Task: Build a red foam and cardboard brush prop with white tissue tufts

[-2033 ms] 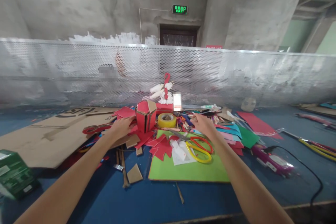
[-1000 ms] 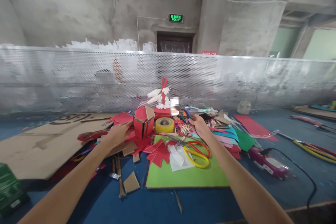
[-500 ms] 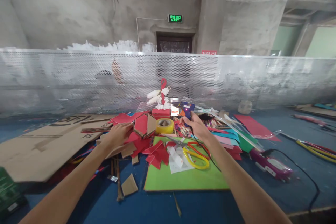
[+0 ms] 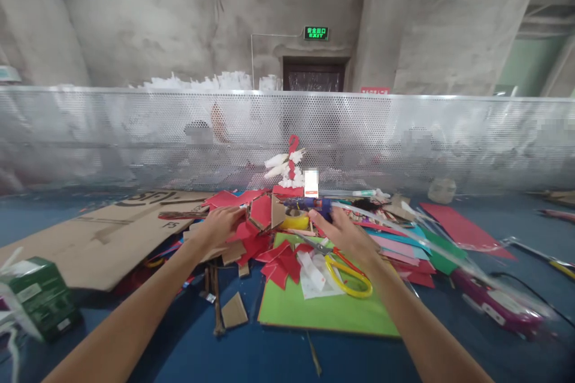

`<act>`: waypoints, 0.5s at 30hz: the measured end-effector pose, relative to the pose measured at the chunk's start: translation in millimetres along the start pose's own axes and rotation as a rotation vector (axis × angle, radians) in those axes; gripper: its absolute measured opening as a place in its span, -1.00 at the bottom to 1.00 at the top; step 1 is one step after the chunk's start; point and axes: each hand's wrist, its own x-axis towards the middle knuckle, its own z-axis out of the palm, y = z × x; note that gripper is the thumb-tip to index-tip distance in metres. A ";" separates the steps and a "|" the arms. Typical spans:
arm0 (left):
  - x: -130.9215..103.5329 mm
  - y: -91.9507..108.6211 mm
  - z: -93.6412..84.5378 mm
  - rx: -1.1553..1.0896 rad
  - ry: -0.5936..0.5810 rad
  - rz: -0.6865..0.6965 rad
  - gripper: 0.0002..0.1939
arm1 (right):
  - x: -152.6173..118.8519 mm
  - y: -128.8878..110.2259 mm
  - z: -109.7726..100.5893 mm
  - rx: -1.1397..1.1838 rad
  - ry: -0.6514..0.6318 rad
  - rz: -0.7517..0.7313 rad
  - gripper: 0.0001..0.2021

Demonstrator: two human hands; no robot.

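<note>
My left hand (image 4: pixel 223 226) is closed on the near left side of a red-faced cardboard piece (image 4: pixel 260 212), a many-sided shape with bare brown edges. My right hand (image 4: pixel 345 232) grips a dark blue hot glue gun (image 4: pixel 318 206), whose nozzle points left towards the cardboard piece. Some of the fingers are hidden behind the palm. Just below the gun, a roll of yellow tape (image 4: pixel 295 222) lies partly covered. Scissors with yellow and orange handles (image 4: pixel 350 288) rest near my right wrist on a green sheet (image 4: pixel 330 318). Red scraps (image 4: pixel 281 263) lie between my hands.
Behind stands a perforated metal screen (image 4: pixel 233 143), with a red-and-white figure (image 4: pixel 291 161) and a phone (image 4: pixel 311 184) before it. Brown cardboard (image 4: pixel 121 239) and a green box (image 4: pixel 42 299) are left. A purple tool (image 4: pixel 498 302) and a long clear stick (image 4: pixel 417 233) lie right.
The view has turned left, so things sit further right. My right hand has brought the glue gun lower, in front of the tape roll. My left hand keeps its hold on the cardboard piece.
</note>
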 end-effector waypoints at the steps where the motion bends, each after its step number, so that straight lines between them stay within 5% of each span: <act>1: -0.1 2.0 -2.5 0.007 -0.004 0.000 -0.65 | -0.4 0.3 0.9 -0.067 0.001 -0.010 -0.59; 9: -2.0 11.8 -17.8 0.021 -0.050 0.022 -0.66 | 3.0 14.7 11.9 -0.328 0.072 -0.123 -0.63; 15: -1.3 9.4 -12.5 0.029 -0.037 0.025 -0.65 | 3.3 12.9 15.7 -0.419 0.139 -0.134 -0.60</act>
